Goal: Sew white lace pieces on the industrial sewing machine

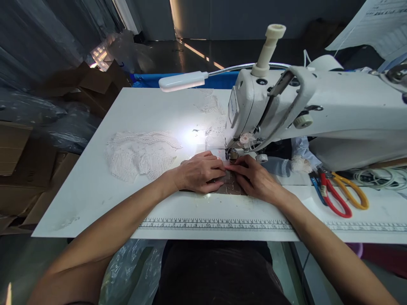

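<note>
My left hand and my right hand lie side by side on a small brown lace piece, just in front of the presser foot of a white sewing machine. Both hands press the fabric flat against the white table. Their fingertips meet near the needle, fingers together and curled slightly down. Most of the brown piece is hidden under the hands.
A heap of white lace pieces lies left of my hands. A gooseneck lamp shines over the table. Red and yellow scissors rest at right. A printed ruler runs along the front edge. Cardboard boxes stand at left.
</note>
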The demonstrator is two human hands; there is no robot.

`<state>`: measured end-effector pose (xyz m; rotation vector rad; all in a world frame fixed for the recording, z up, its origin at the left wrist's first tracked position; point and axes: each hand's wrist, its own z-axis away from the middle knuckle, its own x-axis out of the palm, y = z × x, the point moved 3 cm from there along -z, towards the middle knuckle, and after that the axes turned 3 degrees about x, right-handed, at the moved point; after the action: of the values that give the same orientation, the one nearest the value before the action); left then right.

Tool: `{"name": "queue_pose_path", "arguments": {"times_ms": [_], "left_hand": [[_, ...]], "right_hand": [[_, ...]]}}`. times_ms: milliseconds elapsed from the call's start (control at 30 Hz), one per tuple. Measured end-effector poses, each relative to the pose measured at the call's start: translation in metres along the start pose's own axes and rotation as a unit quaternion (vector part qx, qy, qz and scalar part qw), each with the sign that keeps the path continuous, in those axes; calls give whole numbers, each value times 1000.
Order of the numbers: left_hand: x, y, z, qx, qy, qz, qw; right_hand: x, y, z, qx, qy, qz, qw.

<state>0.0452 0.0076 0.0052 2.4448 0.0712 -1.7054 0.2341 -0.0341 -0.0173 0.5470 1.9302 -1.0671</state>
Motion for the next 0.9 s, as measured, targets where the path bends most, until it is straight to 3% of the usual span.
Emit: {"name": "queue_pose_path", "arguments": {"times_ms": [367, 600, 900], "left_hand": [[1, -3, 1, -37, -51, -39, 997], [2, -4, 1, -60, -58, -49, 995], [4, -7, 1, -93, -54, -50, 993]], "right_hand": [[1, -5, -5, 21, -5, 60, 998], [-5, -11, 0, -2, -7, 37, 999], [0, -12, -5, 5, -5, 86, 996]]}}
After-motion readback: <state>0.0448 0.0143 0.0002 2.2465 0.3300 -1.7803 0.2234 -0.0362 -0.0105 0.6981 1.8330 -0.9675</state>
